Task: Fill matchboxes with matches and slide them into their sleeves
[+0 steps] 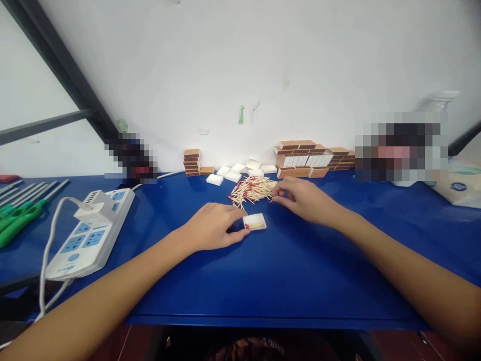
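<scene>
My left hand rests on the blue table, its thumb and forefinger closed on the left end of a small white matchbox tray. A few red-headed matches lie along the near side of that tray. My right hand is at the right edge of a loose heap of matches, thumb and fingers drawn together in a pinch. A tiny red tip shows at those fingertips, seemingly a match head; most of what they hold is hidden.
Several white trays lie behind the heap. Matchboxes stand in a small stack and a larger stack against the wall. At left are a white power strip with a plugged-in cable and green-handled tools. A plastic bag sits at right.
</scene>
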### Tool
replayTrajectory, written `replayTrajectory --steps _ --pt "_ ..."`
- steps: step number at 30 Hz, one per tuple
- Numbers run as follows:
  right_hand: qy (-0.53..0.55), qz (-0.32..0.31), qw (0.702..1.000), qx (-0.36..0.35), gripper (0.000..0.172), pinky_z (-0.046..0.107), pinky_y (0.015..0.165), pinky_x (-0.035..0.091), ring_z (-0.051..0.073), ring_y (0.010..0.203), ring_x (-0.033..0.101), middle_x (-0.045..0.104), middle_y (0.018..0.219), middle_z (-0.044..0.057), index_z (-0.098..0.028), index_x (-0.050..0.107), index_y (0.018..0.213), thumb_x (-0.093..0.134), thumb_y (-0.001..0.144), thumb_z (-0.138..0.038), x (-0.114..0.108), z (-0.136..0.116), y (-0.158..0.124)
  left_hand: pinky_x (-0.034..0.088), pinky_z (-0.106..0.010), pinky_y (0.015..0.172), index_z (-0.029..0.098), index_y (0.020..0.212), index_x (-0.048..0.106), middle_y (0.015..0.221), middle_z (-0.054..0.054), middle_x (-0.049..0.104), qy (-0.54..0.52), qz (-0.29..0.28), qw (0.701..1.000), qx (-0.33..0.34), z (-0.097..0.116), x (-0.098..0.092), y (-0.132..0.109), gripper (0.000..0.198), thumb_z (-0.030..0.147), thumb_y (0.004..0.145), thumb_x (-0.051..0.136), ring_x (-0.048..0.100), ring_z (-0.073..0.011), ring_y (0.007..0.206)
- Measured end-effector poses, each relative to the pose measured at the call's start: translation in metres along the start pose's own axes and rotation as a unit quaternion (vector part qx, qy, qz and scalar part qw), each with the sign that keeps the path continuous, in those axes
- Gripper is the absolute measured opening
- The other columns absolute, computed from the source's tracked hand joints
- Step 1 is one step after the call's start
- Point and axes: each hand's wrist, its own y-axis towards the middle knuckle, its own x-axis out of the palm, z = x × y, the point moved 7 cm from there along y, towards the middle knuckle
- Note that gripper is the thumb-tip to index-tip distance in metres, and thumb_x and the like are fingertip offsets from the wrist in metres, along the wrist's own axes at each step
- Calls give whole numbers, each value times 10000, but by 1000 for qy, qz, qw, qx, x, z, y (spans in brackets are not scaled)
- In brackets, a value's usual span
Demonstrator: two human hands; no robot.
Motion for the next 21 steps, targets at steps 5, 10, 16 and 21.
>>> replayTrajectory --steps 5,10,16,21 --pt "-15 -53 998 26 160 340 730 434 225 820 598 647 965 87 -217 658 940 550 994 -321 10 17 1 363 -284 588 195 1172 744 778 1 705 1 -1 1000 -1 0 -2 0 281 384 983 656 633 -163 652" --pt "21 -104 994 34 242 334 709 422 216 793 568 638 901 75 -214 625 883 525 1020 -387 9 5 -2 371 -289 602 198 1198 732 791 -2 717 10 5 1000 -12 -1 -1 -1 298 392 987 647 649 -173 677" --pt "117 -73 990 -24 224 308 680 394 178 746 531 629 869 35 -220 615 951 500 1061 -378 13 -58 -14 366 -283 594 204 1109 743 773 -1 713 5 17 999 -43 -5 -2 -1 259 403 964 662 636 -162 649" --pt "130 -84 987 -41 180 304 671 388 170 733 532 626 844 26 -222 642 943 546 1047 -334 25 -73 -19 371 -279 572 187 966 729 752 8 705 -27 -9 1000 -12 1 -7 0 194 364 908 675 612 -146 615"
